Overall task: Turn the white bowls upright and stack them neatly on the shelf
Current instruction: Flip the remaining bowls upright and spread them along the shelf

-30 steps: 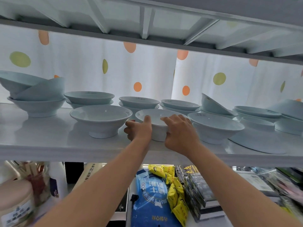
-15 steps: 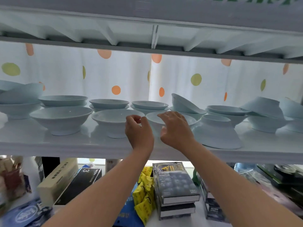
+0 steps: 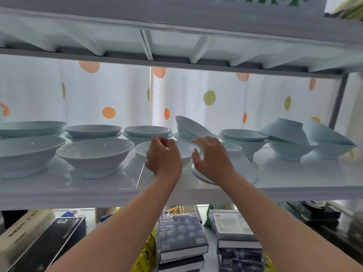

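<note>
White upright bowl (image 3: 184, 152) between your hands | left hand (image 3: 164, 157) loosely curled, empty | right hand (image 3: 213, 158) spread, empty | shelf (image 3: 294, 179)

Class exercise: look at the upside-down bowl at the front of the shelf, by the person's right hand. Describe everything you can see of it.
The upside-down bowl is plain white, glossy like glazed ceramic. It sits rim-down on the shelf near the front edge, its round foot ring on top and its sides flaring down to a wide rim. The right hand is in front of its left side, fingers spread and open; whether they touch it cannot be told. An upright bowl stands close on its left.
</note>
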The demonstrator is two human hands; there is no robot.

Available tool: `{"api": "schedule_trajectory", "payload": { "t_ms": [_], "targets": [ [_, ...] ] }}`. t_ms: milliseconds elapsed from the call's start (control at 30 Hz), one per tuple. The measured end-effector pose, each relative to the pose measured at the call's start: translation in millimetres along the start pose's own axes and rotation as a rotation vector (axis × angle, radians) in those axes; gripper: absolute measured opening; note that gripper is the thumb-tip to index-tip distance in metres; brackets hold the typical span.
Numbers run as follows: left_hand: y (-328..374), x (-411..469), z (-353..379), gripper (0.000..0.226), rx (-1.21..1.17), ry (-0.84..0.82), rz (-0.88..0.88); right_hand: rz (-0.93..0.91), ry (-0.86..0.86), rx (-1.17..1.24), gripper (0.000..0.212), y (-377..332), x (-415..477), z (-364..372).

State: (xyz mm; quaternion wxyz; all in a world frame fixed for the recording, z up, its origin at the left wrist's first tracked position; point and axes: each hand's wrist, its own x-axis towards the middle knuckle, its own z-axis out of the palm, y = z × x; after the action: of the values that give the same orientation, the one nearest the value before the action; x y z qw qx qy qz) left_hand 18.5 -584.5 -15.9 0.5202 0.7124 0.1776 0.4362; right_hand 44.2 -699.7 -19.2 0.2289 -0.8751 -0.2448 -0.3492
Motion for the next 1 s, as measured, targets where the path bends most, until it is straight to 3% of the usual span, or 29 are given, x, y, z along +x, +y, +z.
{"api": "schedule_trajectory", "payload": {
  "t_ms": [133, 333, 533, 800, 900, 1000],
  "targets": [
    [5, -8, 12, 0.014, 0.09, 0.061, 0.247, 0.097, 0.01, -0.081, 0.033, 34, 5, -8],
    [-4, -28, 37, 0.01, 0.065, 0.043, 0.375, 0.254, -0.096, -0.13, 0.041, 83, 8, -6],
    [5, -50, 73, 0.011, 0.119, 0.053, 0.468, 0.234, -0.133, 0.093, 0.04, 118, 16, -2],
    [24, -85, 121, 0.007, 0.163, 0.002, 0.316, 0.206, -0.029, 0.291, 0.038, 148, 14, -4],
    [24, -95, 133, 0.015, 0.167, 0.067, 0.233, 0.197, 0.022, 0.356, 0.038, 162, 11, -11],
    [24, -99, 144, 0.027, 0.144, 0.099, 0.037, 0.198, 0.044, 0.434, 0.04, 171, 9, -24]
  ]
}}
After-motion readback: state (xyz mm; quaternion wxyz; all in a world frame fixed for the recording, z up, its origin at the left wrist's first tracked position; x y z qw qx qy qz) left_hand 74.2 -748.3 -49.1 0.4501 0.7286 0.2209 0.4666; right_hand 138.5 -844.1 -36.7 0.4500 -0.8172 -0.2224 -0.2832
